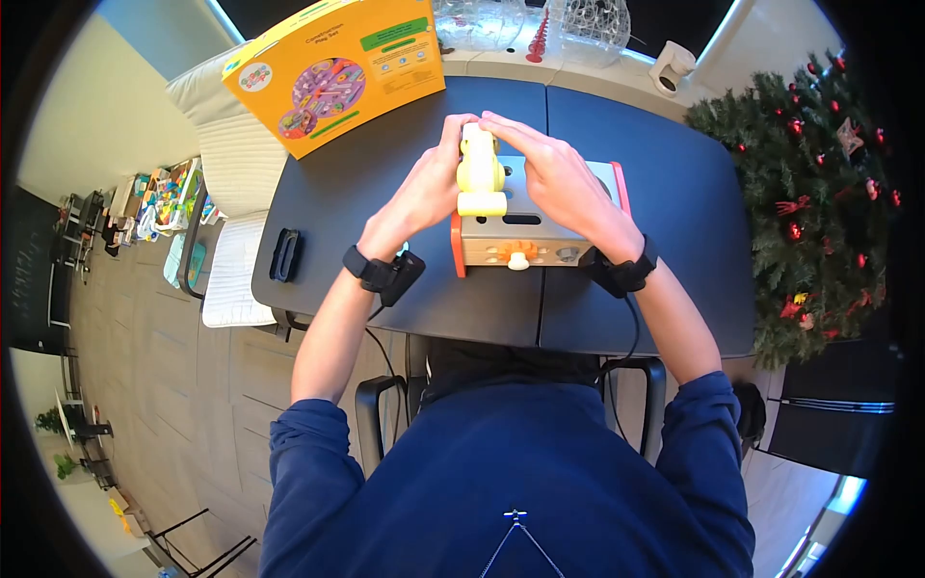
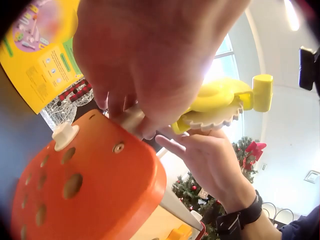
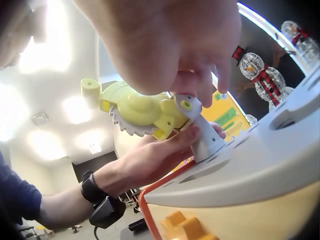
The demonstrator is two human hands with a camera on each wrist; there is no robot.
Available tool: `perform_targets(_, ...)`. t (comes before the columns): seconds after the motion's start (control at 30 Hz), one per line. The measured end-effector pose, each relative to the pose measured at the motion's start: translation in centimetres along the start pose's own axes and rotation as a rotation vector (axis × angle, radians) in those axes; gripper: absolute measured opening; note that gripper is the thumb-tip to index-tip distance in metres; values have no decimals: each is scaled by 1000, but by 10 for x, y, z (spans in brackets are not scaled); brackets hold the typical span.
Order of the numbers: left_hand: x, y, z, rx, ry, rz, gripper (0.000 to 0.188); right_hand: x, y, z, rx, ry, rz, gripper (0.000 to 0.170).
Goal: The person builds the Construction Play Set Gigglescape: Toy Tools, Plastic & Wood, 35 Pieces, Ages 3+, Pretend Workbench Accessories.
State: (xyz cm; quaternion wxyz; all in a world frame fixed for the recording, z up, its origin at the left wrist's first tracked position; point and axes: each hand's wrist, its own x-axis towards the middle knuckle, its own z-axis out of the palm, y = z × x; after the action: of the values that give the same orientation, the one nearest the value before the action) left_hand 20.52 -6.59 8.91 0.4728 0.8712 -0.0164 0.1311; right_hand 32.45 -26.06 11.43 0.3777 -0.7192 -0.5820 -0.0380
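A yellow toy circular saw (image 1: pixel 481 173) with a toothed grey blade (image 3: pixel 131 125) stands over the grey top of a toy workbench (image 1: pixel 535 252). A grey post (image 3: pixel 206 140) joins the saw to the bench top. My left hand (image 1: pixel 429 183) grips around this post, its thumb on the near side and fingers behind, as the right wrist view shows. My right hand (image 1: pixel 568 183) comes from the other side and holds the saw's pivot end with bent fingers. Part of the joint is hidden by the fingers in the left wrist view.
Orange side panels with round holes flank the workbench, and an orange gear (image 1: pixel 515 252) sits on its front. A yellow box (image 1: pixel 337 72) stands at the back left. A black tray (image 1: pixel 285 254) lies at the table's left; a decorated tree (image 1: pixel 800 193) stands right.
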Motion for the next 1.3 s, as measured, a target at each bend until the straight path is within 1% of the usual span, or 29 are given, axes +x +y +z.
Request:
perform_targets(0.07, -5, -6, -8, 3, -10, 4, 64, -2, 0, 0, 54, 3, 5, 65)
perform_targets(0.1, -13, -23, -6, -234, 80, -56, 56, -5, -2, 2, 93, 17, 11, 64)
perform_targets(0.13, -24, -36, -12, -132, 91, -73, 58, -9, -3, 3, 133, 32, 18, 62)
perform_targets(0.2, -57, -61, -30, 72, 101, -107, 63, -21, -13, -6, 141, 23, 117, 58)
perform_targets(0.23, -76, -77, -34, 213, 27, -149, 62, -28, -17, -9, 147, 16, 167, 56)
perform_targets(0.3, -118, -106, -37, 495, -115, -238, 59, -41, -17, -12, 149, 43, 171, 54)
perform_targets(0.33, -134, -112, -37, 526, -119, -272, 57, -45, -16, -13, 148, 57, 170, 53)
perform_targets(0.37, -146, -116, -37, 557, -125, -303, 56, -49, -15, -13, 127, 83, 159, 48)
perform_targets(0.4, -157, -120, -34, 586, -134, -331, 55, -51, -16, -14, 134, 67, 168, 45)
perform_targets(0.43, -164, -119, -31, 663, -83, -281, 52, -52, -18, -17, 139, 53, 179, 43)
perform_targets(0.5, -167, -119, -27, 708, -42, -313, 48, -57, -18, -19, 134, 43, 186, 38)
perform_targets(0.57, -164, -116, -26, 701, 6, -355, 45, -58, -15, -19, 117, 48, 167, 33)
perform_targets(0.63, -155, -113, -24, 641, 58, -408, 42, -58, -17, -21, 139, 60, 208, 31)
perform_targets(0.73, -127, -85, -25, 348, 156, -443, 41, -55, -24, -27, 141, 72, 269, 27)
perform_targets(0.87, -95, -29, -20, 158, 163, -183, 42, -45, -22, -36, 155, 99, 340, 25)
perform_targets(0.9, -89, -13, -18, 121, 140, -131, 42, -41, -22, -38, 180, 107, 361, 26)
perform_targets(0.97, -78, 6, -15, 182, 58, -77, 40, -32, -23, -41, 228, 124, 400, 29)
perform_targets(1.03, -71, 9, -11, 208, -21, -26, 40, -25, -13, -36, 271, 138, 371, 32)
perform_targets(1.13, -63, 14, -6, 302, -126, -41, 42, -15, -10, -31, 309, 113, 332, 36)
perform_targets(1.3, -60, 17, -5, 317, -181, -19, 46, 4, -17, -23, 439, 43, 281, 42)
